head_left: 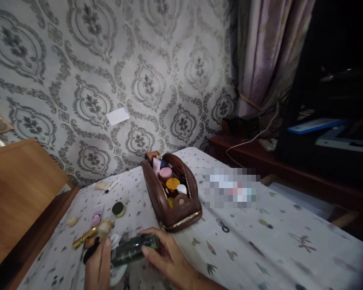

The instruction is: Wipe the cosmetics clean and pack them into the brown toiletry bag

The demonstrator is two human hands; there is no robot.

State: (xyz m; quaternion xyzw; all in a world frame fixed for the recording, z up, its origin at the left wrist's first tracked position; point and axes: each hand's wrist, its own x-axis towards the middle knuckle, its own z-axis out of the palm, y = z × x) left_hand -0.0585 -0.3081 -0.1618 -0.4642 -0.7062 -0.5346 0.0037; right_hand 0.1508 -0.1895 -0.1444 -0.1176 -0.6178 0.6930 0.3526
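My right hand (166, 255) grips the base end of a dark green bottle (128, 251), which lies nearly level above the patterned cloth. At the bottle's other end, my left hand (98, 264) has its fingers together around something black, perhaps a cap, with white material beside it. Just behind the hands stands an open brown leather bag (177, 221) holding several jars and tubes. Left of the bag are a dark-lidded jar (118, 209), a pink and white tube (97, 215), a gold tube (84, 237) and a cream-coloured jar (105, 226).
A beige tube (102, 186) and a small round item (71, 220) lie at the left. A wooden panel (24, 193) borders the left side. Behind is a patterned wall. A dark red desk (230, 151) with a white cable (251, 141) stands at the right, near a blurred patch.
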